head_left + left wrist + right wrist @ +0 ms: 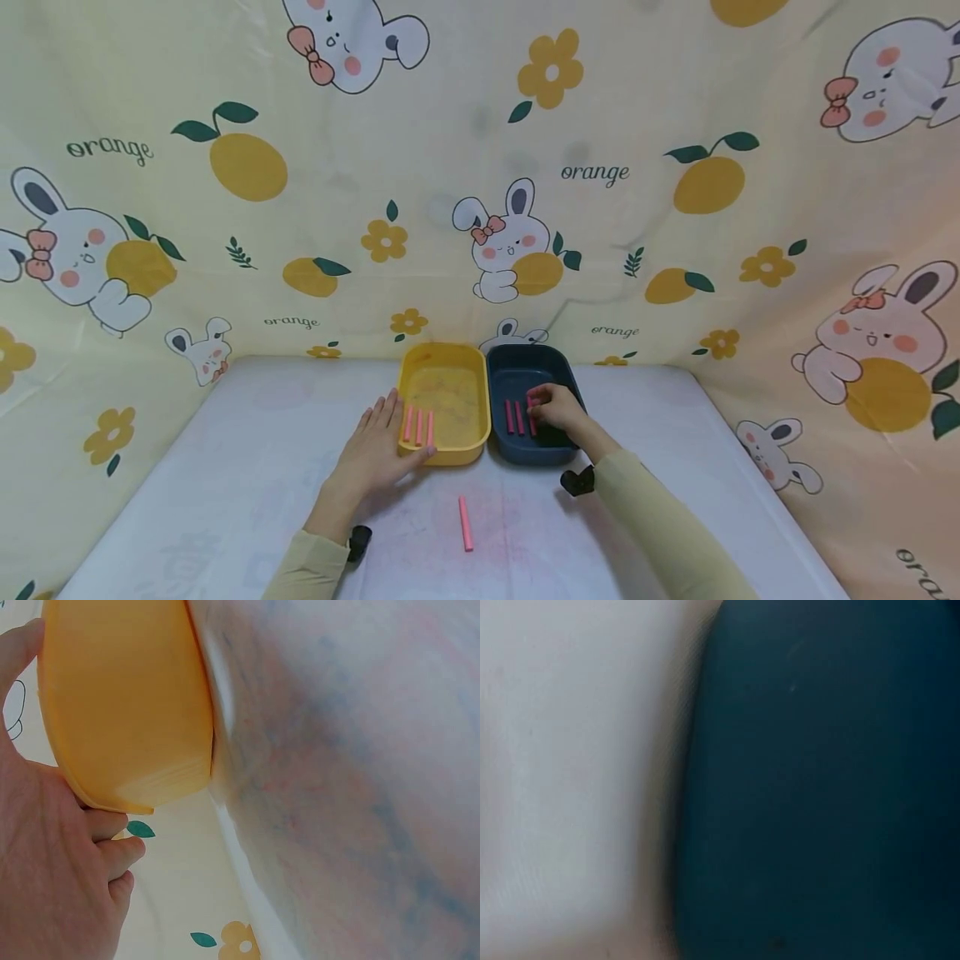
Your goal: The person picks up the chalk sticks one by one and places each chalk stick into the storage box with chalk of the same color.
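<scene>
A yellow tray (480, 450) and a dark blue tray (536, 456) stand side by side at the back of the table. My left hand (375, 454) lies against the yellow tray's near left corner, fingers along its side and thumb at the front rim; its wall (127, 697) fills much of the left wrist view. Three light pink chalk sticks (419, 427) lie inside at the left. Over the blue tray, my right hand (558, 411) pinches a darker pink chalk stick (533, 423), beside two others (514, 417). The right wrist view shows only the blue wall (802, 787) and blurred cloth.
One light pink chalk stick (466, 525) lies on the white tablecloth (420, 567) in front of the trays, with faint pink dust around it. Behind the table hangs a printed curtain (435, 125) with rabbits and oranges.
</scene>
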Motion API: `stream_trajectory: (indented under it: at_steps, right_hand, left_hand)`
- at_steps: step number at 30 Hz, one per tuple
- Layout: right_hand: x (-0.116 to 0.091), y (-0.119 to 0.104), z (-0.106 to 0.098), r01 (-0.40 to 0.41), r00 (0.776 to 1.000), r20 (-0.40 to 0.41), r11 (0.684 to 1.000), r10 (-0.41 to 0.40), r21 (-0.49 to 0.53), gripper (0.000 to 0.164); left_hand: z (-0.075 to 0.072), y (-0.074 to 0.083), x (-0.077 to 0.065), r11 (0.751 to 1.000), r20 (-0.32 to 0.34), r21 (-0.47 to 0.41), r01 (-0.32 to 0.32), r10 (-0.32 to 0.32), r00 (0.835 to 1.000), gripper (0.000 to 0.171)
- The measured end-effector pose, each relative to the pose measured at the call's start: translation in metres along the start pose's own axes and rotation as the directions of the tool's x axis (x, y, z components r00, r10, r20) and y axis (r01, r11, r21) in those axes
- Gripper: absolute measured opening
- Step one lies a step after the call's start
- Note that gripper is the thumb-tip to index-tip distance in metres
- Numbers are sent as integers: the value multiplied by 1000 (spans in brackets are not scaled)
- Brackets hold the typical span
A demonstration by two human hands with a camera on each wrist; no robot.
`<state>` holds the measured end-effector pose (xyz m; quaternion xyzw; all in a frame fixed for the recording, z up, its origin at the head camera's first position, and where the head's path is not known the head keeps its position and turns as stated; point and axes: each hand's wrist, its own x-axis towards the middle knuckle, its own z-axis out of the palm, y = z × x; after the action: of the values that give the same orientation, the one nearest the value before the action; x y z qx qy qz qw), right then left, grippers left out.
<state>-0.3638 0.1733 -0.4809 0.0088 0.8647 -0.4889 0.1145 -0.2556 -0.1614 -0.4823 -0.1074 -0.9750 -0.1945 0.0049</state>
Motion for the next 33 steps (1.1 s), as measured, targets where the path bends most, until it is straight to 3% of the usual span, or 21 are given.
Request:
stream_trajectory:
  at_steps: [11,22,33]
  right_hand:
    - [6,5,0,45,999,-4,995,-45,-91,32]
    - [5,3,3,112,992,-21,944,-125,-309,29]
    - [7,4,6,115,991,-34,939,-133,-324,30]
  left_hand:
    - [-1,2,0,1000,-2,-5,-4,4,1000,114]
    - [-1,1,0,1000,2,0,-2,2,1000,116]
    - [-1,1,-1,1000,-4,-6,0,0,1000,113]
